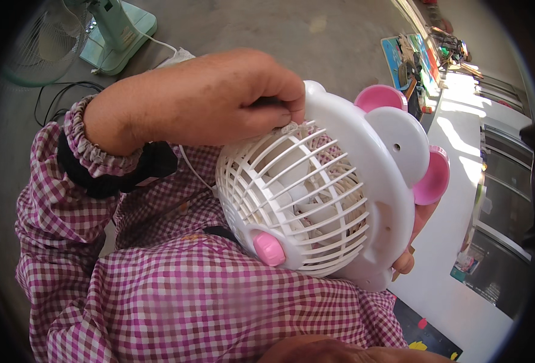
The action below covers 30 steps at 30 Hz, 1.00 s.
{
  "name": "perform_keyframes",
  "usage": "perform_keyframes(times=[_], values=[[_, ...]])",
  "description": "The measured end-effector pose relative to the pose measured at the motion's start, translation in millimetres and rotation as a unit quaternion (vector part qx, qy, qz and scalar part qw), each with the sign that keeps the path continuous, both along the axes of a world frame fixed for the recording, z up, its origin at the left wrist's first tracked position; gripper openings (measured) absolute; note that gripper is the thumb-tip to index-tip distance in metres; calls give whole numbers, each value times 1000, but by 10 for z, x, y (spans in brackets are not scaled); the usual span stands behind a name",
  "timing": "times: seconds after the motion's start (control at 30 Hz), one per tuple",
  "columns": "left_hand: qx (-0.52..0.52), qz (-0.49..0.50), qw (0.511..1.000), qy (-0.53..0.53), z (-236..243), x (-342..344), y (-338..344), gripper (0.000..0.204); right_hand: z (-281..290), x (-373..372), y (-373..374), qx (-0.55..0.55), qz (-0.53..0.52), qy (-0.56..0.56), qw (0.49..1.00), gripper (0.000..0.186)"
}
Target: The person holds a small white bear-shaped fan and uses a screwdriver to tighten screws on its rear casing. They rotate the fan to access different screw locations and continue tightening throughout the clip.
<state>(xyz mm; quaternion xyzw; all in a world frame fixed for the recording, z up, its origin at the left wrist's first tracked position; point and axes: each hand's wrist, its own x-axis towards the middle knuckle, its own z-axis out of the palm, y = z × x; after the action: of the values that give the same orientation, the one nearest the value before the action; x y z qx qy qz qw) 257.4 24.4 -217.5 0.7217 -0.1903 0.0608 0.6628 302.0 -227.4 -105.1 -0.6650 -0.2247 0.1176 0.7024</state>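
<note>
A small white fan (388,181) with pink ear-shaped parts (433,175) lies tilted against my checked clothing. Its slatted rear cage (316,199) faces up, with a pink knob (269,248) on the end. My left hand (231,97) is closed in a pinch at the upper edge of the cage, beside the white rim. A bit of whitish, crumpled material shows under its fingertips, too little to name. My right hand (404,260) grips the fan's rim from behind on the far right; most of it is hidden by the fan.
A green standing fan (115,42) with a wire guard stands on the grey floor at the upper left, black cables (55,100) beside it. A colourful board (407,57) with several items is at the upper right. A dark panel with coloured shapes (424,327) lies at the lower right.
</note>
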Motion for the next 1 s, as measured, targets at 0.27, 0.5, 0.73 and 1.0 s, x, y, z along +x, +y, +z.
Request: perform_keyframes(times=[0.27, 0.5, 0.73, 1.0], values=[[-57, 149, 985, -59, -134, -25, -139, 10, -65, -1, 26, 29, 12, -27, 999, 124], [42, 48, 998, -22, 2, -251, 230, 9, 138, -137, 139, -4, -5, 10, 1000, 125], [-27, 296, 909, 293, -546, -1677, 1260, 8, 237, -145, 303, 6, -68, 37, 997, 137], [204, 342, 812, 426, -2249, -3225, 1285, 17, 270, -289, 442, 21, 9, 42, 999, 135]])
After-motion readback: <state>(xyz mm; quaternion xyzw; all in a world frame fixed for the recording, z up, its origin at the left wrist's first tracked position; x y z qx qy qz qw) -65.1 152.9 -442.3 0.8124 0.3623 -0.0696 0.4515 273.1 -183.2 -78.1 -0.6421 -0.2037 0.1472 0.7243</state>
